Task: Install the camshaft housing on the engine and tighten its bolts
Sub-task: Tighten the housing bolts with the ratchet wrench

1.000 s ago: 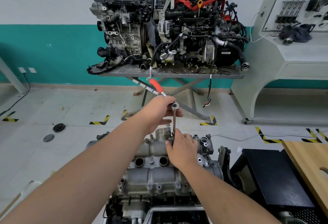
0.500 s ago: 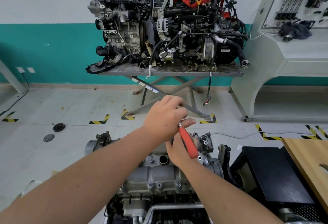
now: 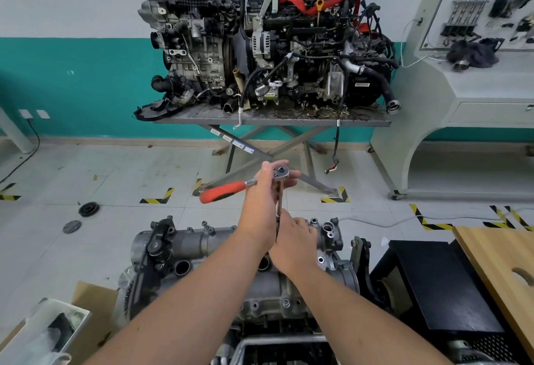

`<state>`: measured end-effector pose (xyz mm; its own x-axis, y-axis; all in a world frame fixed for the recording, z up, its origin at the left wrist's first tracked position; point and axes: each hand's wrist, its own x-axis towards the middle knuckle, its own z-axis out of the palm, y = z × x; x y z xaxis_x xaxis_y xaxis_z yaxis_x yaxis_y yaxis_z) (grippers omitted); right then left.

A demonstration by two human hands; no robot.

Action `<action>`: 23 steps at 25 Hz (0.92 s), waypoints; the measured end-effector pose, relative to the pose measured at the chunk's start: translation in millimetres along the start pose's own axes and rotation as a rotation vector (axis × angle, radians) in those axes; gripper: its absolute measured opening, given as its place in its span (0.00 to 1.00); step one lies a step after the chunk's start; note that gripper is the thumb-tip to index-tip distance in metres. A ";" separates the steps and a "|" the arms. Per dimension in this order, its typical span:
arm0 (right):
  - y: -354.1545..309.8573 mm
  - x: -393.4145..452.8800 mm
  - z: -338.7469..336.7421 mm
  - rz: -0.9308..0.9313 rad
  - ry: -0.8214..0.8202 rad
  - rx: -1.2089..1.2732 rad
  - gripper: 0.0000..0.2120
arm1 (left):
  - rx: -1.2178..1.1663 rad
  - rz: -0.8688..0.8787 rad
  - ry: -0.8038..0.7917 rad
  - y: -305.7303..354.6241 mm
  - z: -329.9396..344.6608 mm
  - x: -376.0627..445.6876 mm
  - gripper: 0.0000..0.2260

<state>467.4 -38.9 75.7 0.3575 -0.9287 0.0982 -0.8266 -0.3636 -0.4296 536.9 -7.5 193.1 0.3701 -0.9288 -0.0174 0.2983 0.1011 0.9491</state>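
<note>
The grey camshaft housing (image 3: 199,244) sits on top of the engine (image 3: 260,292) in front of me. A ratchet wrench (image 3: 280,175) with a red handle (image 3: 222,191) stands on a long extension bar (image 3: 279,203) that runs down to the far edge of the housing. My left hand (image 3: 261,200) grips the ratchet at its head, the red handle pointing left. My right hand (image 3: 291,239) holds the lower end of the extension bar at the housing; the socket and bolt are hidden under it.
Two other engines (image 3: 260,41) stand on a scissor-lift table (image 3: 271,119) at the back wall. A black stand (image 3: 439,283) and a wooden board (image 3: 502,263) are to the right, an open cardboard box (image 3: 86,315) at lower left, and round parts (image 3: 88,209) lie on the floor.
The ratchet handle has swung round from pointing down-right over my right hand to pointing left. My left hand has risen to the ratchet head; my right hand stays at the bar's base.
</note>
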 end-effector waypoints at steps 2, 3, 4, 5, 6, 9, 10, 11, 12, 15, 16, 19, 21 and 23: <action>0.2 -1.1 0.4 -0.001 0.009 -0.001 0.23 | -0.002 -0.003 -0.046 5.5 -5.1 0.0 0.18; 0.2 -1.5 0.4 -0.006 0.016 -0.004 0.22 | -0.003 -0.010 -0.087 8.8 -7.3 1.9 0.17; 0.2 -1.3 0.3 -0.013 0.022 -0.005 0.22 | -0.013 -0.030 -0.128 10.7 -11.8 3.6 0.17; 0.0 -1.1 0.2 -0.016 0.023 -0.005 0.22 | -0.028 -0.068 -0.160 16.6 -15.8 6.6 0.16; -0.3 -1.1 0.0 -0.018 0.024 -0.004 0.23 | -0.040 -0.110 -0.177 23.2 -19.3 9.9 0.15; -0.7 -1.2 -0.4 -0.020 0.026 -0.004 0.26 | 0.042 -0.191 -0.151 40.8 -22.2 18.2 0.12; -0.7 -1.4 -1.0 -0.018 0.024 -0.003 0.26 | 0.128 -0.198 -0.136 46.5 -20.0 21.2 0.12; -0.7 -1.5 -1.3 -0.019 0.023 -0.001 0.26 | 0.235 -0.197 -0.133 51.4 -16.7 23.8 0.12; -0.7 -1.6 -1.5 -0.020 0.024 0.005 0.25 | 0.350 -0.190 -0.142 55.4 -12.9 25.7 0.12; -0.6 -2.2 -1.5 -0.021 0.029 0.015 0.26 | 0.745 -0.111 -0.193 63.8 -1.1 27.8 0.11; -0.6 -2.2 -2.0 -0.021 0.026 0.017 0.26 | 0.927 -0.050 -0.224 65.2 2.5 28.5 0.11; -0.5 -2.7 -4.2 -0.019 -0.003 0.015 0.27 | 1.474 0.212 -0.286 63.7 9.1 26.3 0.11; -1.8 -3.5 -6.0 -0.021 0.000 0.015 0.24 | 1.767 0.502 -0.306 56.3 2.7 21.7 0.11; -3.0 -4.0 -6.1 -0.016 0.039 0.022 0.18 | 1.793 0.810 -0.276 42.6 -9.3 13.7 0.13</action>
<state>465.9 -34.5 82.1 0.3533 -0.9250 0.1397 -0.8110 -0.3773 -0.4471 562.9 -12.6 230.4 -0.2341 -0.8963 0.3767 -0.9719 0.2061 -0.1137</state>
